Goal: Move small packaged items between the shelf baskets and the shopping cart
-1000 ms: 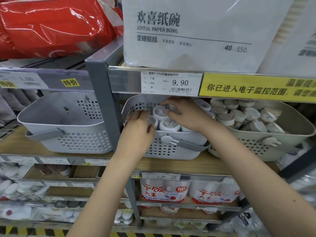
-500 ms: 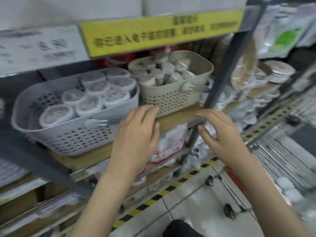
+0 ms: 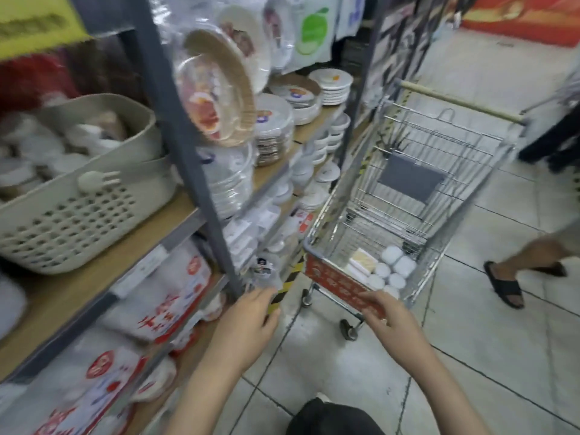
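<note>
Nearest to us, our left hand (image 3: pixel 248 321) and our right hand (image 3: pixel 389 318) reach forward over the pale tiled floor (image 3: pixel 470 356), both with fingers loosely bent and seemingly holding nothing, though motion blur at the fingertips keeps us from being sure of that. Just past our right fingers stands the silver wire shopping cart (image 3: pixel 408 196), its near end carrying a red panel (image 3: pixel 339 284) with white writing too smeared for us to read; whether our fingers touch that panel we cannot tell. Inside the cart's near end lie the small round white packaged items (image 3: pixel 394 265), clustered beside a flat cream-and-white packet (image 3: pixel 361 262), all a little beyond our right hand and well apart from our left. To our left, the lower shelf holds white bags with red printed characters (image 3: pixel 163 309), unreadable in the blur. Above them, on the wooden shelf board, sits a beige perforated plastic basket (image 3: pixel 72 215) filled with blurred white round packs. Farther along the rack we see stacks of white disposable plates (image 3: pixel 332 86), and at the far right another person's sandalled foot (image 3: pixel 505 287).
</note>
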The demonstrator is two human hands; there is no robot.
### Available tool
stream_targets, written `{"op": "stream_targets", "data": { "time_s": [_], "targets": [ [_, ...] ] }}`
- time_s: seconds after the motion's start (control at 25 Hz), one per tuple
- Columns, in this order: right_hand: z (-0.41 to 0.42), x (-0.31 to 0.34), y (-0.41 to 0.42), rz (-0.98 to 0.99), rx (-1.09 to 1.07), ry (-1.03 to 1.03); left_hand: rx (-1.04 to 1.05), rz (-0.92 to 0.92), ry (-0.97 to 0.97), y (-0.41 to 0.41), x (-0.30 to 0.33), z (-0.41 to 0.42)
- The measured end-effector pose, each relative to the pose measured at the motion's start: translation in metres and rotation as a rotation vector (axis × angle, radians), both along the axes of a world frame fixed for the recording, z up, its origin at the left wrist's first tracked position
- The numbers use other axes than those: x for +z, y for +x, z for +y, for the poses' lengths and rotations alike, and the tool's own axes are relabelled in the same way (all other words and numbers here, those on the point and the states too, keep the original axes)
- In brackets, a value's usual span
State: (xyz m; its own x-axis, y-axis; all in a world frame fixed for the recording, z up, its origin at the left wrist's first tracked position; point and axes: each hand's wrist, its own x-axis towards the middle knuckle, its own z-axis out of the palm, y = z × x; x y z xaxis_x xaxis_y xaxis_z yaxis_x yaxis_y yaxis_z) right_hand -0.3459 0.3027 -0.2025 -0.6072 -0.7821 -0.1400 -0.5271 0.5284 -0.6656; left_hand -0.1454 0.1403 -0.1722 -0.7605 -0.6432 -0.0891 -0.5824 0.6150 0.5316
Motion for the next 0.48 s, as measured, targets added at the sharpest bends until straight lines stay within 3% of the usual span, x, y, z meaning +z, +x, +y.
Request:
{"op": "stream_targets", "data": {
  "time_s": [0.48],
  "targets": [
    [0.037, -0.056, -0.11, -0.221, -0.195, 0.136, -0.149, -0.238, 0.113, -0.152, -0.063, -0.022]
  ]
}}
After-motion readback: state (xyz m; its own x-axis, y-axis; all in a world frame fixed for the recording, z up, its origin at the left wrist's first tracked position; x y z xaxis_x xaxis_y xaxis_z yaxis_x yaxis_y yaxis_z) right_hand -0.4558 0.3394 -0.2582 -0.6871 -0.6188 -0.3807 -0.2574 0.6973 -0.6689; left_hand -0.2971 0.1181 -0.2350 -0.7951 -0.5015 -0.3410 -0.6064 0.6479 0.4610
